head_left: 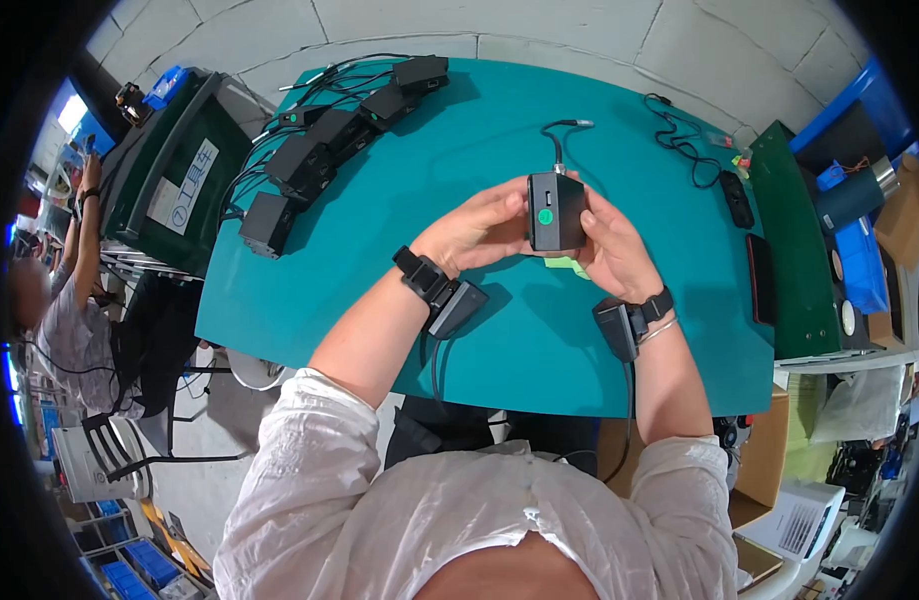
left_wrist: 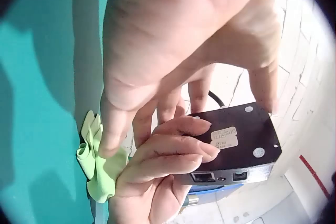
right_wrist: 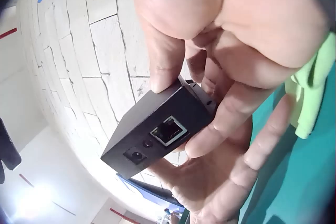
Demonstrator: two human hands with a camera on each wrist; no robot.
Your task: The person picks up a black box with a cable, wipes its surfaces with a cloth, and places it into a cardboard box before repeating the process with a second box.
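The black box (head_left: 559, 238) is held up between the person's two hands, over the middle of the teal table (head_left: 499, 335) and in front of the chest. The left hand (head_left: 476, 230) grips it from its side, thumb on the casing's edge and the other fingers extended, partly hidden behind the box and the other hand. The right hand (head_left: 619, 250) holds the opposite side, thumb and fingers pinching the casing. A round green sticker (head_left: 545, 216) marks the face turned toward the head camera, and a short black cable (head_left: 557, 150) runs from the far end to a metal-tipped plug. The left wrist view shows a pale label (left_wrist: 224, 137) on another face; the right wrist view shows a network socket (right_wrist: 169, 131) and a smaller round socket (right_wrist: 136, 155) side by side on one narrow side. A yellow-green cloth (head_left: 567, 266) lies on the table close to the hands. Along the table's left part stands a row of dark units (head_left: 301, 165) with bundled cables; at the right lie a loosely coiled cord (head_left: 679, 140) and a flat dark slab (head_left: 761, 280). Another person (head_left: 74, 340) is at far left.
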